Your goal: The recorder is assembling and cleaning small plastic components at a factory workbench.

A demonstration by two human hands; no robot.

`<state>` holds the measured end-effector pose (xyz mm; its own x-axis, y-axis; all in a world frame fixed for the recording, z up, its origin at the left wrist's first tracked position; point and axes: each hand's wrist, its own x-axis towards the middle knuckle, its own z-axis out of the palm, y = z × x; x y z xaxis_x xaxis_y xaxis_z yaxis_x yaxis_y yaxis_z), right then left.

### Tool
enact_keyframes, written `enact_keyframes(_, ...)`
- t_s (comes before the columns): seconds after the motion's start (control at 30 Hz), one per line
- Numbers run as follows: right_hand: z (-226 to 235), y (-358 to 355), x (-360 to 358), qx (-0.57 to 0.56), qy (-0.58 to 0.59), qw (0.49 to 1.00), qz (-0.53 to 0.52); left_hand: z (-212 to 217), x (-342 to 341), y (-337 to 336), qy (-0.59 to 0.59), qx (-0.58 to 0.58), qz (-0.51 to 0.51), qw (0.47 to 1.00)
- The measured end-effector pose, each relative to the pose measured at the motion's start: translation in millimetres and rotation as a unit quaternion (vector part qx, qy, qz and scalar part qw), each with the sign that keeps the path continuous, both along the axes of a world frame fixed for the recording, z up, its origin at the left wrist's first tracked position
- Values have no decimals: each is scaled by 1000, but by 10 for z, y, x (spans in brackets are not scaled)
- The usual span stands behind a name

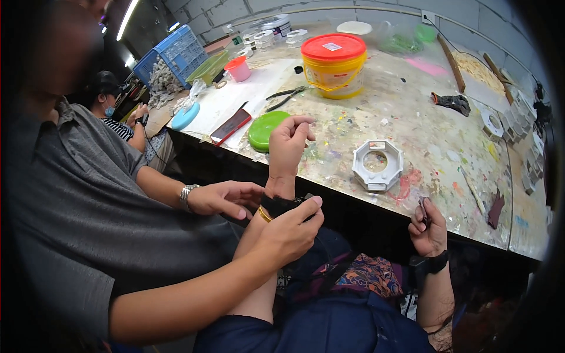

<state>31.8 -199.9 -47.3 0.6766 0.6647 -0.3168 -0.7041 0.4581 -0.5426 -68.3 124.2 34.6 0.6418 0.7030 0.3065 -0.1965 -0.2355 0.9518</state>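
My left hand [287, 146] is raised at the table's near edge, fingers loosely curled, with nothing visible in it. Around its wrist, above a gold-coloured bracelet [265, 214], sits a black band [281, 205]. A co-worker's two hands hold this band: one hand [226, 197] wears a metal watch, and the other [292, 231] reaches across my forearm. Pinched in my right hand [431, 229] is a small dark maroon scrap [422, 207]; its material is unclear. A black device is strapped to that wrist. On the table between my hands lies a white octagonal frame [378, 166] with a round opening.
Nearby are a green lid [268, 130], a red-edged phone [231, 126], pliers [285, 97] and a yellow bucket [334, 67] with a red lid. To the right lie a dark glove [452, 104], another maroon scrap [496, 209] and several white parts [492, 125]. Another person [112, 112] sits far left.
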Motion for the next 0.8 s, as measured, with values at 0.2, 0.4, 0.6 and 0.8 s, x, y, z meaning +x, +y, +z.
enact_keyframes(0.2,39,36,10,7,-8,1000,5,2,80,-52,-40,-77,12,996)
enact_keyframes(0.4,249,138,105,-2,-21,1000,-11,-66,182,-249,30,38,-40,998)
enact_keyframes(0.6,385,267,337,58,-47,997,-18,-160,216,-560,58,11,-114,992)
enact_keyframes(0.8,527,460,486,94,16,995,-33,-305,166,-1163,48,8,-262,964)
